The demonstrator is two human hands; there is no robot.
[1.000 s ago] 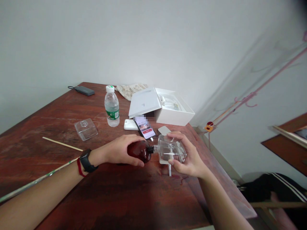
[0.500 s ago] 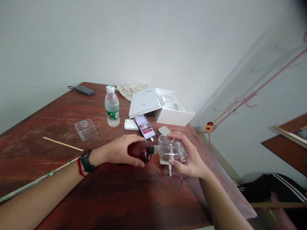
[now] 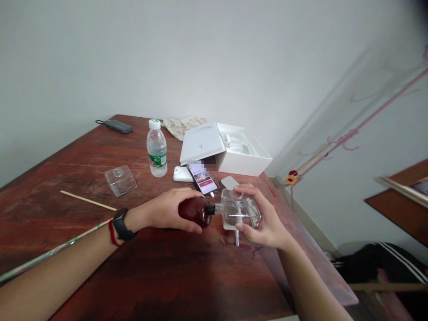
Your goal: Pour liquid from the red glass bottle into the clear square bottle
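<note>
Holding two bottles neck to neck above the near right of a red-brown desk (image 3: 83, 156).
Behind: phone (image 3: 201, 177), white box (image 3: 230, 149), water bottle (image 3: 157, 148) with unreadable green label; far left, clear lid (image 3: 121, 180) and stick (image 3: 87, 200). Left hand (image 3: 167, 209) wraps the brown bottle (image 3: 195, 211); right hand (image 3: 264, 218) grips the clear square bottle (image 3: 239, 209).

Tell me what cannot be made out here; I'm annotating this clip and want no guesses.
Head view only:
- Round amber-brown bottle: its base is hidden in the left hand grip.
- Square clear glass bottle: any liquid level is unreadable through the right hand.
- Phone screen: blurred.
- Open white box: contents too small to tell.
</note>
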